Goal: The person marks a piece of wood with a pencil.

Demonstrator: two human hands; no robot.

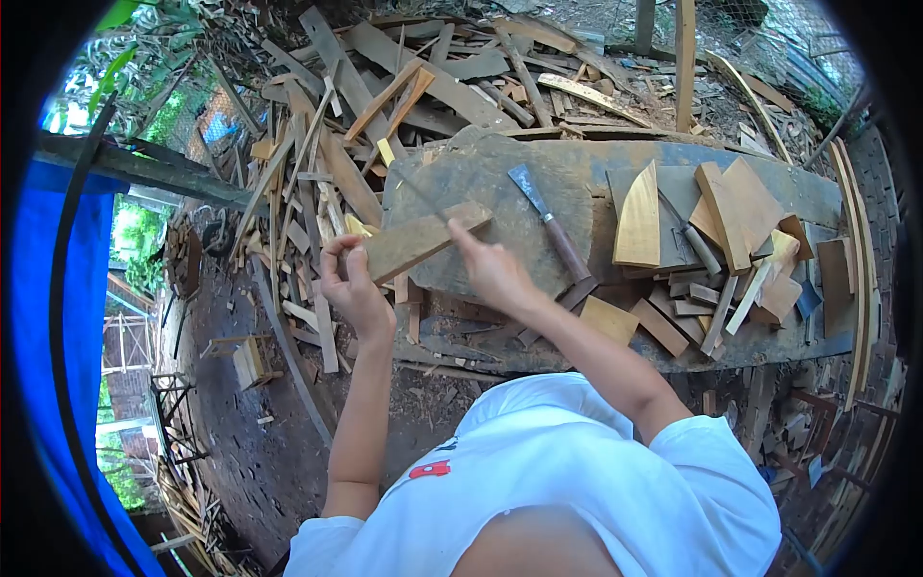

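I hold a flat brown wooden piece (pixel 418 242) between both hands, above the left end of a grey, worn work slab (pixel 481 173). My left hand (pixel 351 284) grips its lower left end with curled fingers. At the upper right end, my right hand (pixel 490 269) pinches the piece. A thin dark line runs up and left from my right fingers; I cannot tell what it is. A broad blade with a wooden handle (pixel 548 223) lies on the slab just right of my right hand.
Cut wooden blocks and wedges (pixel 721 240), one pale curved piece (pixel 639 219) among them, crowd the slab's right half. A heap of scrap planks and offcuts (pixel 385 87) lies behind and to the left. A blue tarp (pixel 48 317) hangs at the far left. Dirt ground lies below.
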